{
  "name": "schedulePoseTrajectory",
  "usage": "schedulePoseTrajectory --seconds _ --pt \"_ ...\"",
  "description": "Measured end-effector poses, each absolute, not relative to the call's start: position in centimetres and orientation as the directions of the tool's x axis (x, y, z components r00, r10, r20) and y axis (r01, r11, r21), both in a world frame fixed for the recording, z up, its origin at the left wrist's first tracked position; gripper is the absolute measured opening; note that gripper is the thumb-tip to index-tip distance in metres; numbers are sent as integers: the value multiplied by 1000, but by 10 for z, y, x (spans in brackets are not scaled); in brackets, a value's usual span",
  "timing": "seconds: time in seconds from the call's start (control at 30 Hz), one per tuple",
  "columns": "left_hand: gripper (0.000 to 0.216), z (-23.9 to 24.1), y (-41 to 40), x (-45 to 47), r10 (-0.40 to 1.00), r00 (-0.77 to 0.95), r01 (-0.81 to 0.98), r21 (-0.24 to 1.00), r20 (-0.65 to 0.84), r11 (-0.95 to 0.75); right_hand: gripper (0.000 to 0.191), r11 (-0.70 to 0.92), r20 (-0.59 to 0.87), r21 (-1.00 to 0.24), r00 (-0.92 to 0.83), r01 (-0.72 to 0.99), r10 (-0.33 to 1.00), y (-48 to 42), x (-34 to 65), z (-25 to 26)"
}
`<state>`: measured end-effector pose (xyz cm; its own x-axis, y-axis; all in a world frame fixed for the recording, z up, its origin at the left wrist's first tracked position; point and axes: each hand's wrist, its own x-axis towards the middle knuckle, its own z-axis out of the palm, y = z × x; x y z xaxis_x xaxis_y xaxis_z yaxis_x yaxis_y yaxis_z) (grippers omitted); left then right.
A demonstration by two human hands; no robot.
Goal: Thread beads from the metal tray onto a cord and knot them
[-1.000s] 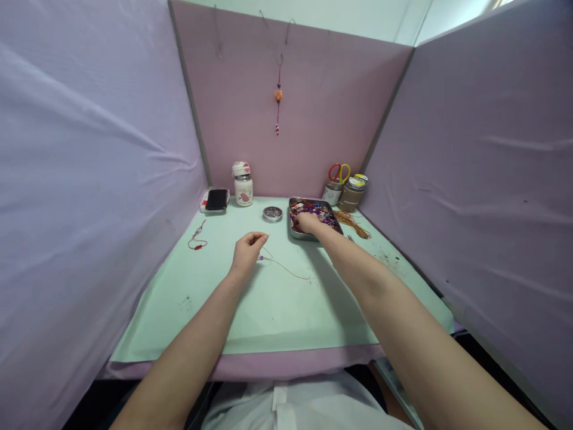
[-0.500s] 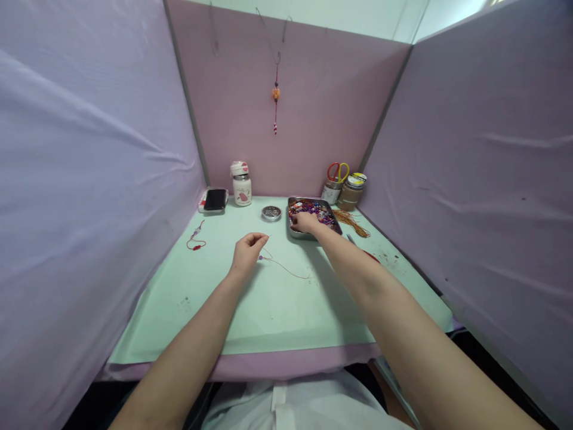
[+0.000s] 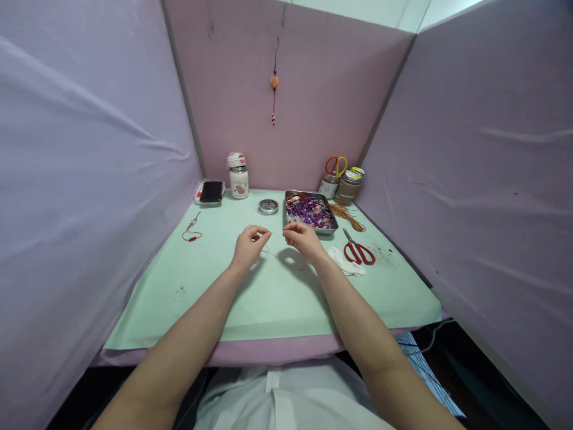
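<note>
A thin cord (image 3: 271, 254) is pinched between the thumb and fingers of the left hand (image 3: 249, 246), over the middle of the surface (image 3: 268, 316); its tip pokes past the fingertips and its tail trails below. Just across a small gap, the right hand (image 3: 305, 241) has its fingertips drawn together (whatever may sit between them is too small to make out). Right behind that hand stands a metal tray (image 3: 332, 230) of mostly purple beads (image 3: 308, 210). Red-handled scissors (image 3: 359, 253) lie to the right, beside a crumpled white cloth (image 3: 345, 263). A bundle of brown cords (image 3: 348, 217) rests by the tray, a round tin (image 3: 268, 206) to its left. Farther left are a white bottle (image 3: 239, 180), a dark phone (image 3: 212, 192) and a red beaded string (image 3: 192, 239).
</note>
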<state>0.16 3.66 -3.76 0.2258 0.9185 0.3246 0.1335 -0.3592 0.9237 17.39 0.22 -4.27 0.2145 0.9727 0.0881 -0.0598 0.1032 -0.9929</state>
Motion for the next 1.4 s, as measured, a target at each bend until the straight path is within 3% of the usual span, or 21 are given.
schedulePoseTrajectory --seconds 0.2,0.47,0.7,1.4 --pt "15 -40 36 2 892 235 213 875 386 -434 33 20 -28 -944 139 -330 990 -4 167 -58" --pt "13 -44 35 4 892 294 208 887 344 -411 36 -5 -42 -902 76 -432 996 -5 166 -61" --pt "15 -46 35 3 877 318 232 867 361 -441 34 -13 -41 -900 56 -436 998 -5 166 -63" --pt "18 -51 35 6 908 349 155 941 233 -301 29 -8 -35 -924 65 -383 997 -8 163 -60"
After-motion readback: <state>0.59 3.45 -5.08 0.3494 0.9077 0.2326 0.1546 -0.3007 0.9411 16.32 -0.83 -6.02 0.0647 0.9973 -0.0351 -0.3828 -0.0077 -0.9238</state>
